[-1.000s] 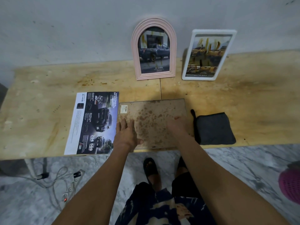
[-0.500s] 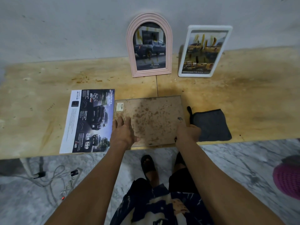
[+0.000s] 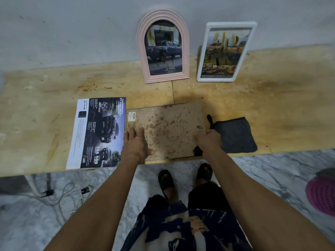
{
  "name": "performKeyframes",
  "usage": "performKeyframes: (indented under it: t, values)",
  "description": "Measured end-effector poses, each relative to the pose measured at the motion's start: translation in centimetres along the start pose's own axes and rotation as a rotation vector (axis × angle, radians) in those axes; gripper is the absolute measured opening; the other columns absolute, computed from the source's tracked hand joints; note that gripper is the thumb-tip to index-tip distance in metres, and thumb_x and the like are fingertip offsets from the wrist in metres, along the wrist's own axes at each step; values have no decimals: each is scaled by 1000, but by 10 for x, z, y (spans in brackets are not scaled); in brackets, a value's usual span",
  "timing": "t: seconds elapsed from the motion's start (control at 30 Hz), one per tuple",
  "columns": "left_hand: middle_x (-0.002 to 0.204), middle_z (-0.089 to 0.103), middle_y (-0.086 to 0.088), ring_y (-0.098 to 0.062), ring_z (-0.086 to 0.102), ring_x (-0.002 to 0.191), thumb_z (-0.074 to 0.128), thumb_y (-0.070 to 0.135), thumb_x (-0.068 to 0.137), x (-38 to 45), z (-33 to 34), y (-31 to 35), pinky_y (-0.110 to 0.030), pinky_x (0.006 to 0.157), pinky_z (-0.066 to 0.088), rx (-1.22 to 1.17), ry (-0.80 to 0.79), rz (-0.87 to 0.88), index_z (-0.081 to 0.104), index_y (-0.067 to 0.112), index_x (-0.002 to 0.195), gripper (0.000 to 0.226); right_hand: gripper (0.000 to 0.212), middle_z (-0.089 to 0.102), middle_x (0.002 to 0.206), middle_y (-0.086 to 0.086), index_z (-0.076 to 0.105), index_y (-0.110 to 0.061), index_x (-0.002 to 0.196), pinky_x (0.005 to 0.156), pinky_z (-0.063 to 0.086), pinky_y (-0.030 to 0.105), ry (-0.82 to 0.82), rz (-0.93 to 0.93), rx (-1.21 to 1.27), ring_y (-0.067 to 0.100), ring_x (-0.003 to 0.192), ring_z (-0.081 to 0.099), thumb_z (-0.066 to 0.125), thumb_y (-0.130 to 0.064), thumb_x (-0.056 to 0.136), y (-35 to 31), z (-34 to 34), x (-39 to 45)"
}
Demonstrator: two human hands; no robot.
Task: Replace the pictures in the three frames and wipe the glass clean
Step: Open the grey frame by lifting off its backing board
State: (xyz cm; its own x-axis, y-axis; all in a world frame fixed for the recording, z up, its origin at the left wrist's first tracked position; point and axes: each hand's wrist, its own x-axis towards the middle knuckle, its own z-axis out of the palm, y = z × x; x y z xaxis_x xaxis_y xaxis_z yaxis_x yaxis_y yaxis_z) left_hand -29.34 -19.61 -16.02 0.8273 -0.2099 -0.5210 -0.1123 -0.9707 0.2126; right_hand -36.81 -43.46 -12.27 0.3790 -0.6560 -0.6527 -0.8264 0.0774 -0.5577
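Note:
A rectangular frame lies face down near the table's front edge, its stained brown backing board [image 3: 166, 127] facing up. My left hand [image 3: 136, 144] lies flat on the board's near left corner, fingers spread. My right hand [image 3: 208, 139] grips the board's right edge, which is lifted a little off the frame. A car picture sheet [image 3: 97, 133] lies flat to the left of the frame. A pink arched frame [image 3: 163, 51] and a white rectangular frame [image 3: 225, 51] lean upright against the wall, each holding a car picture behind streaked glass.
A dark grey cloth [image 3: 235, 136] lies right of the face-down frame. The wooden table [image 3: 36, 109] is stained. Below its front edge are marble floor, cables [image 3: 59, 194] at the left, and a pink basket [image 3: 322, 196] at the right.
My right hand moved from resting on the board to its right edge, closed on it and lifted that side slightly. My left hand stayed pressed on the left part.

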Motion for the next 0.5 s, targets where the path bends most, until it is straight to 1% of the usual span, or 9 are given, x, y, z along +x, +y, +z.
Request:
performKeyframes:
  t: [0.03,0.13,0.23,0.27,0.33,0.37,0.47,0.5]
  values:
    - [166,0,-13,-33,-8,154,80,52,77,1,1,-1,-45,123,12,-2,-3,-3,12,21,157,110,19,61,106,7,57,-9,105,72,50,32,-3,-24,-47,22,86,55,61,-21,91,0,-2,1]
    - [166,-3,-14,-33,-9,154,80,51,77,-1,-1,0,-45,123,11,-7,-12,-16,11,22,158,111,28,60,105,7,57,-7,112,62,46,29,-14,-108,-185,21,82,54,63,-23,91,1,-6,5]
    - [167,-6,-13,-33,-11,154,81,50,77,-1,-4,1,-45,123,10,-25,-23,-28,10,24,158,111,31,60,99,4,57,-8,111,44,35,21,-73,-180,-320,12,67,50,66,-28,90,-2,-11,10]
    - [167,-5,-13,-32,-11,154,82,51,76,-1,-3,1,-45,123,10,-30,-21,-26,11,25,158,111,37,64,104,5,57,-6,116,41,33,19,-75,-189,-335,10,64,49,67,-30,89,-2,-11,14]
    - [168,-2,-12,-30,-10,154,82,53,73,2,-2,-1,-44,123,8,-52,-21,-28,10,25,158,114,57,65,118,8,50,-8,136,40,32,16,-78,-216,-373,12,70,52,68,-33,88,-5,-14,15]
    - [168,-1,-11,-30,-9,154,83,55,72,3,-2,-2,-44,123,8,-63,-23,-32,10,25,158,116,58,64,120,8,49,-7,137,41,31,16,-96,-219,-389,14,74,52,67,-34,89,-7,-16,15]
    - [168,0,-9,-29,-8,155,84,56,69,0,-5,-4,-42,124,6,-105,-22,-33,12,24,159,120,42,66,113,10,58,-4,118,43,33,20,-154,-220,-422,16,74,53,67,-34,89,-10,-19,16]
    - [168,-1,-8,-29,-7,154,85,56,68,-1,-7,-4,-41,124,6,-126,-19,-35,13,23,159,121,40,66,110,11,59,-4,113,44,34,22,-163,-214,-424,16,74,54,68,-35,89,-11,-20,15]
